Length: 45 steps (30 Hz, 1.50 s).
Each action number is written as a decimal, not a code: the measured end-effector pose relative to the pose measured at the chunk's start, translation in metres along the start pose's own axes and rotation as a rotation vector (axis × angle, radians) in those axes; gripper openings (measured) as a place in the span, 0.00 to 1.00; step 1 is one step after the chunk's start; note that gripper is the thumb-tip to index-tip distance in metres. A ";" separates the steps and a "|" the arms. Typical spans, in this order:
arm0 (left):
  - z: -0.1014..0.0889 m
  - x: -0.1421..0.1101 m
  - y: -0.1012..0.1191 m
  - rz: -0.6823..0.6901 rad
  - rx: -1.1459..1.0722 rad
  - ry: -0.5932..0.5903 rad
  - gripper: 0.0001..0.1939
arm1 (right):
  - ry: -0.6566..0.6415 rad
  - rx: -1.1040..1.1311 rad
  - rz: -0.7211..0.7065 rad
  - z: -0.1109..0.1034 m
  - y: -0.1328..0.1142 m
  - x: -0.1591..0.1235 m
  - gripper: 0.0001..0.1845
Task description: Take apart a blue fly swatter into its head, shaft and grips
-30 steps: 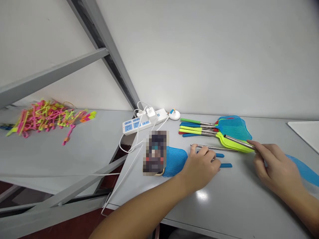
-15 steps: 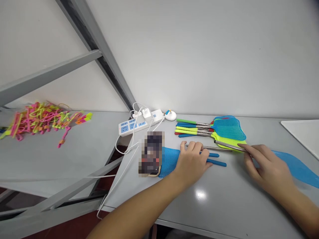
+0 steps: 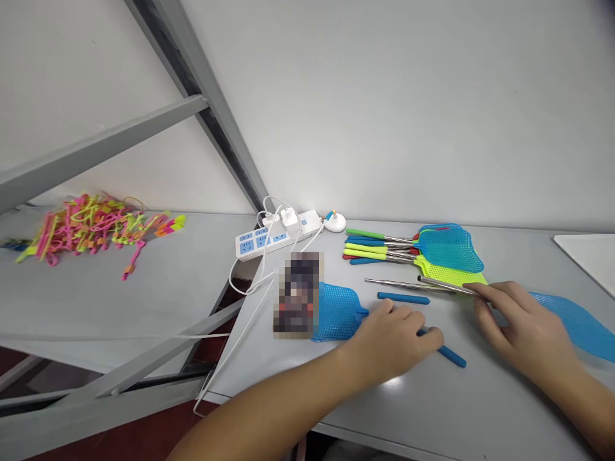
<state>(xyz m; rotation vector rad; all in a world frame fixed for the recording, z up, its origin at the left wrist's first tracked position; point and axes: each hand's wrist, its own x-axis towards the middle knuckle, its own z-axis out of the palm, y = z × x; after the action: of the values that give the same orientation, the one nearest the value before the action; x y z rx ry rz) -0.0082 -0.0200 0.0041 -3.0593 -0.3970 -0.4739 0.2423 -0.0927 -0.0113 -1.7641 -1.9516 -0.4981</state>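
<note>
My left hand [image 3: 391,336] lies on the grey table [image 3: 432,410], fingers curled round one blue handle sleeve [image 3: 449,354]. A second blue sleeve [image 3: 402,298] lies just beyond it. My right hand [image 3: 521,330] pinches the near end of a thin metal rod [image 3: 444,286]. Another bare rod [image 3: 398,282] lies beside it. A loose blue swatter head [image 3: 339,312] rests left of my left hand. A pile of finished fly swatters [image 3: 418,251] with coloured handles sits behind. Another blue head [image 3: 574,320] lies under my right wrist.
A blurred phone [image 3: 298,294] stands by the blue swatter head. A white power strip [image 3: 276,237] with plugs and cables sits at the table's back left corner. Pink and yellow plastic pieces [image 3: 91,224] are heaped on the left table. A white board [image 3: 589,253] lies at far right.
My left hand has drawn back toward me with one blue sleeve, turning it askew and uncovering the other sleeve and the rod. My right hand has stayed on its rod.
</note>
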 end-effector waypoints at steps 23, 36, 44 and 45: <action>-0.003 -0.006 -0.017 -0.064 0.050 -0.060 0.06 | -0.060 0.034 0.007 0.006 -0.001 -0.001 0.11; 0.000 0.001 -0.024 -0.156 0.036 -0.043 0.07 | -0.078 0.048 -0.021 0.007 -0.001 -0.001 0.11; 0.003 0.002 -0.025 -0.161 0.030 -0.035 0.12 | -0.097 0.048 -0.018 0.009 0.000 -0.002 0.11; 0.003 0.002 -0.025 -0.163 0.030 -0.034 0.12 | -0.097 0.047 -0.016 0.009 0.000 -0.002 0.11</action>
<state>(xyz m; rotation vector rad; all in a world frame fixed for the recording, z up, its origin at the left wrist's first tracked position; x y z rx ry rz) -0.0116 0.0052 0.0017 -3.0234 -0.6526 -0.4169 0.2418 -0.0890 -0.0199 -1.7746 -2.0280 -0.3749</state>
